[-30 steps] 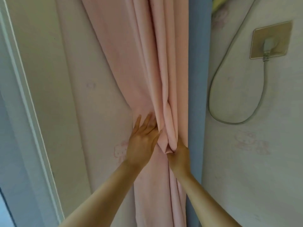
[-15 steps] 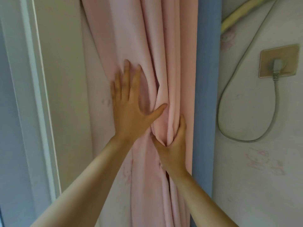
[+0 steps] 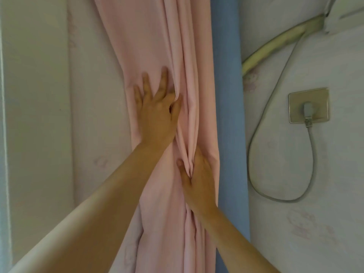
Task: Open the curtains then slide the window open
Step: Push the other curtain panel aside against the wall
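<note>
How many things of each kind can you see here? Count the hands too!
Hands: 2, the left hand and the right hand
Pink curtain: 1
Blue strip: 1
Wall socket: 1
Plug with grey cable: 1
Yellowish hose: 1
Total: 7

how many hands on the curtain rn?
2. Left hand lies flat on the pink curtain, fingers spread; right hand below it pinches the gathered folds beside the blue strip.
</note>
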Motion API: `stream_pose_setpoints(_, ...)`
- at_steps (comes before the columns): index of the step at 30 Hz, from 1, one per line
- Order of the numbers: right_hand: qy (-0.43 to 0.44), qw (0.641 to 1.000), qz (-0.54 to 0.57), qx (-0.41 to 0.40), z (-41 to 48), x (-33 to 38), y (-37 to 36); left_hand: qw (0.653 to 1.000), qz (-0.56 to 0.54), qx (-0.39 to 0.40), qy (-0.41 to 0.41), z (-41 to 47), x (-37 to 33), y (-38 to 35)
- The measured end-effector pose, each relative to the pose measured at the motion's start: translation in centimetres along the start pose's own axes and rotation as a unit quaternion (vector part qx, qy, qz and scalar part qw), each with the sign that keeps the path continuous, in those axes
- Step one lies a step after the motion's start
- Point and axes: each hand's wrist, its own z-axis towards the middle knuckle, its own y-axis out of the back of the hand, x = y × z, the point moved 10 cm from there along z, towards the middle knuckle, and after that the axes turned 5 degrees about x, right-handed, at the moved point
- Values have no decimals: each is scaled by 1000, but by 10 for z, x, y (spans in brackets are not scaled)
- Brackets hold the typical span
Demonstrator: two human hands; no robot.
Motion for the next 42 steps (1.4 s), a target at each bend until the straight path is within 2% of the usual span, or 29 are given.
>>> stream_pose_setpoints(3, -7, 999, -30, -12, 24, -45, 22, 999, -19, 24, -22, 18, -22, -58)
stream_pose_setpoints(5, -30, 998, -49, 8, 30, -72, 28, 997, 4, 57, -58, 21, -33, -87)
stream_pose_setpoints(9, -123, 991, -28, 44, 42, -143, 50, 978, 119, 108, -130, 15, -66, -161)
stream_pose_setpoints(12, -210, 976, -9, 53, 43, -182, 62, 980, 139, 100, -104, 9, -81, -183)
stream_pose_setpoints(15, -223, 971, -35, 73, 37, -189, 60, 980, 141, 100, -103, 3, -79, -187)
stream_pose_setpoints(19, -187, 979, -40, 69, 32, -174, 63, 968, 138, 177, -116, -19, -69, -186)
stream_pose_setpoints(22, -161, 983, -71, 43, 24, -164, 73, 971, 115, 197, -70, -41, -62, -175)
stream_pose_setpoints(27, -146, 983, -112, 17, -2, -146, 83, 952, 123, 269, -78, -99, -51, -154)
stream_pose_setpoints(30, -132, 982, -132, -6, -30, -121, 86, 950, 88, 296, -53, -133, -44, -125)
stream_pose_setpoints(34, -118, 990, -73, -22, -72, -73, 78, 946, 7, 324, 8, -173, -33, -75)
stream_pose_setpoints(36, -117, 992, -46, -21, -92, -47, 66, 933, -22, 354, 60, -194, -27, -48)
stream_pose_setpoints(38, -111, 993, -32, -8, -110, -20, 49, 920, -27, 378, 97, -214, -22, -16)
stream_pose_setpoints(42, -91, 995, -22, 29, -139, 35, 16, 897, -38, 423, 122, -247, -16, 57)
